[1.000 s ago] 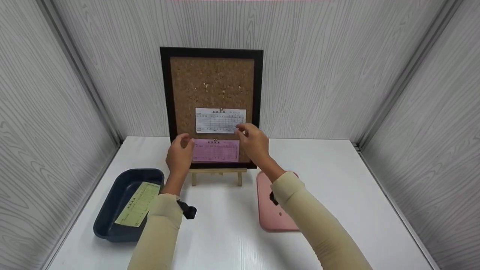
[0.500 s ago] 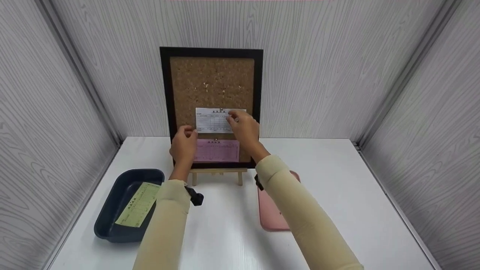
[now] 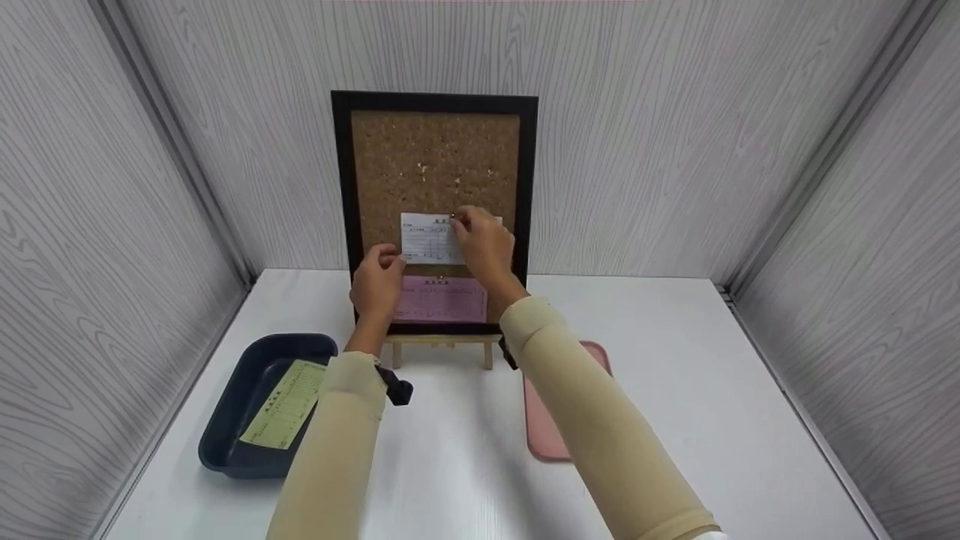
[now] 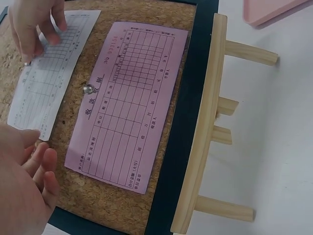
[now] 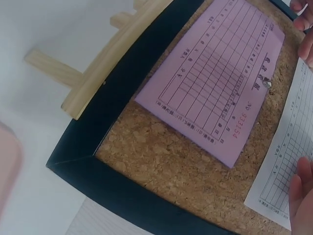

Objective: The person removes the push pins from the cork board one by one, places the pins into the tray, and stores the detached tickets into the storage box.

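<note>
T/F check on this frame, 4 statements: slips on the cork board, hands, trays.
1. A pink slip is pinned to the cork board. True.
2. The right hand is at the white slip. True.
3. The dark tray holds nothing. False: a yellow-green slip lies in it.
4. The left hand rests on the pink tray. False: it is up at the board's lower left.

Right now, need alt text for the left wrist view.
A purple form is pinned by a small metal pin to a black-framed cork board on a wooden easel. The right hand touches a white form upper left; the left hand sits lower left.
</note>
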### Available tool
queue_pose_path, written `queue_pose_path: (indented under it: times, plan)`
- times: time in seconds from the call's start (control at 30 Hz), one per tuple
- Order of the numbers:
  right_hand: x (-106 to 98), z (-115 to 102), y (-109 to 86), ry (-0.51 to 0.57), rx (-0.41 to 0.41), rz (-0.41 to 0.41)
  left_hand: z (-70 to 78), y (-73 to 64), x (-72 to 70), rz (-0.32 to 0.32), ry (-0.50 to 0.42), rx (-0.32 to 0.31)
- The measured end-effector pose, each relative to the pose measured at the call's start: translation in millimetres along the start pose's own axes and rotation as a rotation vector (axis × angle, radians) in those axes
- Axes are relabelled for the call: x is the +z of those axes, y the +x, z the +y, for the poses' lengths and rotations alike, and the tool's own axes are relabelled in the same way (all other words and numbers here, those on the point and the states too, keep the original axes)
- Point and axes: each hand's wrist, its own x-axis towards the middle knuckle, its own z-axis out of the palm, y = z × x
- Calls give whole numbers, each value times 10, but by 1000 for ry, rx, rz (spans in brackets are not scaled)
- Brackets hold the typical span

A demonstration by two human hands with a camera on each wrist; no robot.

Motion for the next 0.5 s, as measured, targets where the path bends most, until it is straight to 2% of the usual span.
queue_pose_path:
  times: [0.2,0.5]
  plan:
    - [49,-26,-11,-44,-19,34,-13,26,25,-12,-48,0]
    - [43,-43,24,-49,-20,2,-2,42,63,-14,-23,3]
